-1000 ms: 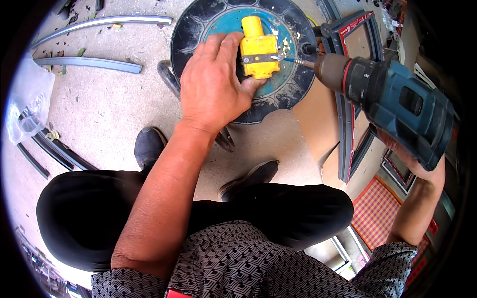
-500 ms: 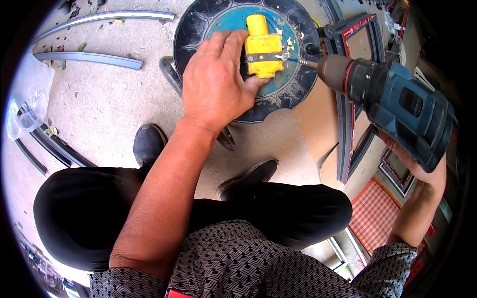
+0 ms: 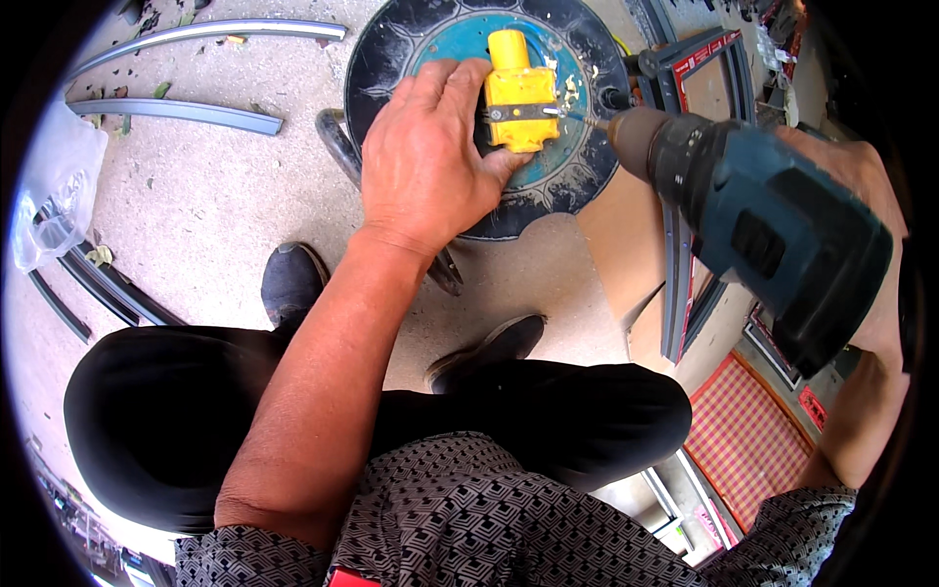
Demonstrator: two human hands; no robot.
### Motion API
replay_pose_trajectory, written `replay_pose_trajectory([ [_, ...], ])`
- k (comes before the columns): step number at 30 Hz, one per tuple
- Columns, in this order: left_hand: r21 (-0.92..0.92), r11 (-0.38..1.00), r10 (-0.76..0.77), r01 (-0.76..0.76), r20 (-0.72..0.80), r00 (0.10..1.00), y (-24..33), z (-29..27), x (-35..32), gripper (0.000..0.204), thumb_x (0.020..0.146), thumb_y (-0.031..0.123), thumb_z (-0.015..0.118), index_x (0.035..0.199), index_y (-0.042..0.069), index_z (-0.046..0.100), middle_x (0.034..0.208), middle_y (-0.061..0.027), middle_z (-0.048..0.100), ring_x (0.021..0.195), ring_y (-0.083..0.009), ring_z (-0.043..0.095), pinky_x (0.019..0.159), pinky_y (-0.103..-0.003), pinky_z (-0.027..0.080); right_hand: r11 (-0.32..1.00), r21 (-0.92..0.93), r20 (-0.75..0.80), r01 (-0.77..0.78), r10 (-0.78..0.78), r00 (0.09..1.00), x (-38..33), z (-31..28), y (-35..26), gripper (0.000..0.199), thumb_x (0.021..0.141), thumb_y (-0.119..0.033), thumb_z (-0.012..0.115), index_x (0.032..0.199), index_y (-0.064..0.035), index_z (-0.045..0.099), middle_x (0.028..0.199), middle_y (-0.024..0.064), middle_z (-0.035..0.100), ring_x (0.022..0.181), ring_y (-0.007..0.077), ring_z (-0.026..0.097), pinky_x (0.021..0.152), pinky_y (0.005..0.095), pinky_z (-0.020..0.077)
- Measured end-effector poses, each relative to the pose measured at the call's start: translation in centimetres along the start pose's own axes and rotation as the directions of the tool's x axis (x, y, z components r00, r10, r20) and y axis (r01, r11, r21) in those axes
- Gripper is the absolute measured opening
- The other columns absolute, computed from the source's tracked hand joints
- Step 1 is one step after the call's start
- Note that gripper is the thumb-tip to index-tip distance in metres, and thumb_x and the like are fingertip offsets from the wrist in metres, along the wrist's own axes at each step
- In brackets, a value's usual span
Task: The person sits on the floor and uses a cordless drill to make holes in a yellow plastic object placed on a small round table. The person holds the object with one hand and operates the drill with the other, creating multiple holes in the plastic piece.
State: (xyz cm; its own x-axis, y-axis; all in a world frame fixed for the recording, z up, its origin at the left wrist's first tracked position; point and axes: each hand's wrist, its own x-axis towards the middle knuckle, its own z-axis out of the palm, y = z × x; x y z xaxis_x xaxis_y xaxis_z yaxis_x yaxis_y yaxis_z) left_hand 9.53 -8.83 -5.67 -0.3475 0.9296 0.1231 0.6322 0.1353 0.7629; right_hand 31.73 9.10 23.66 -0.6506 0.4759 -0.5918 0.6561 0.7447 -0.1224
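Glossy yellow plastic block (image 3: 520, 103), matt blue-black plastic drill (image 3: 773, 235) (metal chuck), rough concrete floor (image 3: 205, 205)

**A Workshop on a Bare Floor**

This looks like a workshop. The floor (image 3: 225, 225) is rough, bare concrete with bits of dirt and scraps on it. Long grey metal strips (image 3: 176, 110) lie about, some bent in a curve. More strips and frames (image 3: 685, 88) are stacked on the right. A blue power drill (image 3: 773, 230) is at work on a yellow block (image 3: 518, 93) on a round stool (image 3: 577, 166).
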Motion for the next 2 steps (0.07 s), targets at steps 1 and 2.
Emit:
replay_pose_trajectory([
  [1, -0.008, 1.0, 0.005, -0.005, 0.003, 1.0, 0.07, 0.16, 0.04, 0.083, 0.07, 0.033, 0.103, 0.141, 0.009, 0.068, 0.136, -0.0124, 0.069, 0.123, -0.0325, 0.07, 0.104, -0.042, 0.059, 0.998, -0.06, 0.042, 0.03, -0.028, 0.999, -0.07, -0.41, -0.37, 0.097, 0.073, -0.02, 0.105, 0.156, -0.0074, 0.056, 0.152, 0.0156, 0.06, 0.131, 0.0288, 0.07, 0.11, 0.0464, 0.0583],
  [2, -0.015, 1.0, 0.009, -0.009, 0.007, 1.0, 0.12, 0.33, 0.08, 0.083, 0.07, 0.034, 0.103, 0.141, 0.009, 0.068, 0.136, -0.0123, 0.069, 0.123, -0.0323, 0.07, 0.104, -0.042, 0.059, 0.998, -0.065, 0.045, 0.021, -0.018, 0.999, -0.24, -0.6, -0.57, 0.097, 0.073, -0.02, 0.105, 0.156, -0.0074, 0.056, 0.152, 0.0156, 0.06, 0.131, 0.0288, 0.07, 0.11, 0.0464, 0.0583],
])
